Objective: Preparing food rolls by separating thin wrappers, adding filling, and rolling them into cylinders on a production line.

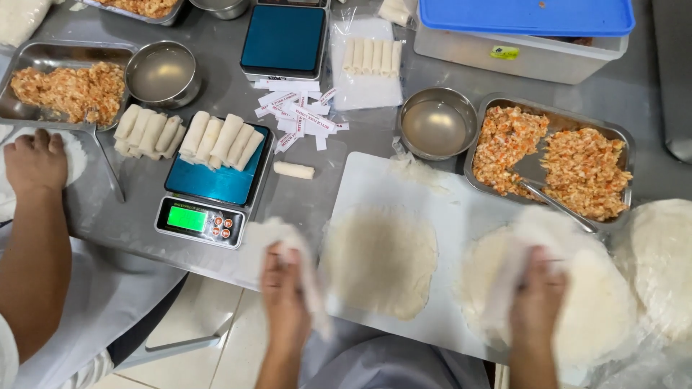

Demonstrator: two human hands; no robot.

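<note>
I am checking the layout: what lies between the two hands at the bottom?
In the head view, a round flat wrapper lies on the white board between the left hand and the right hand.

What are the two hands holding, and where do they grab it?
Left hand and right hand each pinch a thin white wrapper by its edge.

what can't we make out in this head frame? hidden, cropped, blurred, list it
- Left hand and right hand, head view: motion-blurred, so the grip on the thin wrapper sheets is unclear.
- Lidded bin: blue lid and top edge hide the contents.
- Paper slips: print too small to read.
- Scale display: glowing green, digits unreadable.
- Co-worker's hand: arm cut by the left edge; what lies under it is covered.
</note>
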